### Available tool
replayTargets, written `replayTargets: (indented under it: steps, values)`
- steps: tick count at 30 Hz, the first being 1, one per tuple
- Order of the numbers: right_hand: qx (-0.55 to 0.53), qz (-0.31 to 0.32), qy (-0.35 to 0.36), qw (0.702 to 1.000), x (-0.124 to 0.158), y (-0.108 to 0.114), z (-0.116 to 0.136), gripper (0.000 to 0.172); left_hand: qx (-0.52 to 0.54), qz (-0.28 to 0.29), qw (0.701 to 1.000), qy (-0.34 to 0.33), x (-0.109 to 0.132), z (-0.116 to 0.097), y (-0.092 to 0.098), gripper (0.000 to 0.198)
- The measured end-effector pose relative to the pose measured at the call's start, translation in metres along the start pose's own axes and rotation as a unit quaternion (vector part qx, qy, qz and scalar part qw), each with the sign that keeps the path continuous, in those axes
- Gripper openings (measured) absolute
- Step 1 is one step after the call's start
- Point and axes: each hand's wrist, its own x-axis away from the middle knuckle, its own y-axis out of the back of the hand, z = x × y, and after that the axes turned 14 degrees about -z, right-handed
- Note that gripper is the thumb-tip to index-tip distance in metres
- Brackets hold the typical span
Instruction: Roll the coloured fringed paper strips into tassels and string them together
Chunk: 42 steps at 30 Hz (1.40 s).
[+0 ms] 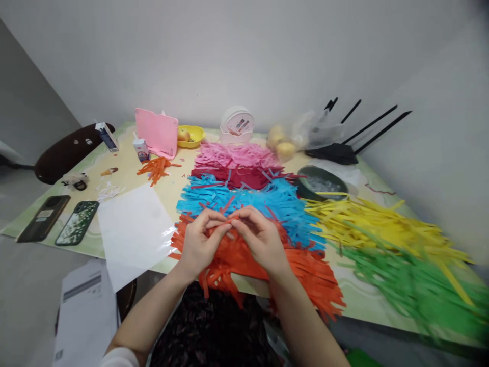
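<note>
Both hands meet at the near edge of the table over a sheet of orange fringed paper [244, 260], with strips cut along its ends. My left hand [200, 242] pinches the orange paper between thumb and fingertips. Close beside it, my right hand [263, 239] pinches the same paper, the fingertips of the two hands nearly touching. Just beyond lie blue fringed paper [267, 196], dark red fringed paper [248, 178] and pink fringed paper [240, 155], in rows. To the right are yellow fringed paper [382, 224] and green fringed paper [416, 285].
Left are a clear plastic sheet [133, 229], a phone [77, 223], a dark phone-like case [45, 216] and an orange tassel [156, 168]. Behind stand a pink stand [157, 133], a yellow bowl [196, 136] and a white round container [237, 125]. A dark green bowl [321, 181] sits right.
</note>
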Motion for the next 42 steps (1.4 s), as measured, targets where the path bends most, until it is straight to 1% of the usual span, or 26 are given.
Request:
replayTargets:
  steps: [4,8,10,13,16,19,21,22,23,24,25,26,27,28,29,30,31,32,34,35,36,37,38,39,41,42]
  values:
    - [-0.011,-0.007,-0.014,1.0,-0.002,0.005,0.001,0.017,0.04,0.02,0.998,0.04,-0.002,0.002,-0.002,0.02]
    - [0.043,-0.028,0.026,0.998,-0.001,0.006,0.005,0.017,0.035,0.027,0.998,0.041,-0.007,0.001,-0.005,0.02]
    - [0.042,-0.049,0.035,0.997,-0.001,0.006,0.007,0.015,0.03,0.018,0.999,0.039,-0.009,0.0,-0.004,0.02]
    - [0.031,-0.09,0.039,0.995,-0.001,0.006,0.009,0.015,0.033,0.012,0.998,0.053,-0.013,0.003,-0.001,0.02]
    - [0.031,-0.114,0.05,0.992,-0.002,0.002,0.009,0.016,0.056,0.015,0.995,0.079,-0.013,0.006,0.0,0.019]
    - [0.026,-0.149,0.069,0.986,-0.001,-0.007,0.008,0.018,0.06,0.015,0.994,0.089,-0.011,0.01,-0.002,0.019]
    - [0.036,-0.15,0.083,0.984,0.002,-0.012,0.006,0.017,0.038,0.023,0.995,0.084,-0.013,0.013,0.007,0.02]
    - [0.046,-0.137,0.088,0.986,0.003,-0.013,0.005,0.015,0.016,0.019,0.997,0.075,-0.016,0.013,0.019,0.021]
    - [0.057,-0.119,0.092,0.987,0.005,-0.012,0.004,0.013,-0.016,-0.001,0.998,0.061,-0.021,0.013,0.036,0.022]
    - [0.068,-0.103,0.096,0.988,0.007,-0.009,0.002,0.011,-0.062,-0.036,0.997,0.036,-0.028,0.011,0.058,0.022]
    - [0.079,-0.094,0.1,0.987,0.009,-0.005,-0.002,0.012,-0.119,-0.105,0.987,0.002,-0.036,0.009,0.086,0.023]
    - [0.091,-0.096,0.104,0.986,0.01,0.0,-0.006,0.013,-0.191,-0.19,0.962,-0.048,-0.045,0.005,0.116,0.023]
    - [0.105,-0.105,0.108,0.983,0.012,0.006,-0.011,0.013,-0.277,-0.287,0.91,-0.111,-0.054,0.002,0.147,0.022]
    - [0.121,-0.115,0.113,0.979,0.012,0.011,-0.016,0.013,-0.361,-0.366,0.84,-0.172,-0.065,-0.001,0.175,0.021]
    - [0.14,-0.124,0.118,0.975,0.013,0.015,-0.021,0.013,-0.432,-0.401,0.779,-0.215,-0.074,-0.002,0.198,0.02]
    - [0.158,-0.13,0.121,0.971,0.013,0.018,-0.025,0.015,-0.484,-0.393,0.746,-0.233,-0.083,0.0,0.215,0.021]
    - [0.177,-0.131,0.125,0.967,0.012,0.02,-0.028,0.017,-0.525,-0.363,0.735,-0.232,-0.09,0.006,0.224,0.021]
    - [0.195,-0.129,0.13,0.964,0.011,0.022,-0.031,0.019,-0.563,-0.296,0.743,-0.208,-0.096,0.014,0.226,0.023]
    - [0.231,-0.12,0.151,0.954,0.008,0.024,-0.034,0.021,-0.615,-0.125,0.768,-0.131,-0.102,0.037,0.215,0.027]
    - [0.25,-0.115,0.165,0.947,0.005,0.027,-0.035,0.021,-0.621,-0.073,0.772,-0.114,-0.102,0.05,0.206,0.027]
    - [0.268,-0.111,0.178,0.94,0.002,0.031,-0.037,0.022,-0.626,-0.038,0.772,-0.103,-0.102,0.06,0.197,0.025]
    - [0.286,-0.111,0.189,0.933,-0.001,0.037,-0.04,0.023,-0.63,-0.016,0.77,-0.098,-0.1,0.068,0.19,0.023]
    - [0.305,-0.113,0.196,0.925,-0.004,0.045,-0.044,0.024,-0.634,-0.006,0.768,-0.097,-0.098,0.072,0.185,0.021]
    - [0.325,-0.113,0.2,0.917,-0.006,0.054,-0.049,0.026,-0.64,-0.001,0.762,-0.098,-0.095,0.073,0.181,0.02]
    - [0.367,-0.099,0.206,0.902,-0.009,0.07,-0.062,0.031,-0.654,-0.009,0.746,-0.123,-0.091,0.062,0.172,0.022]
    - [0.39,-0.079,0.209,0.893,-0.009,0.077,-0.069,0.034,-0.652,-0.015,0.743,-0.152,-0.088,0.054,0.164,0.024]
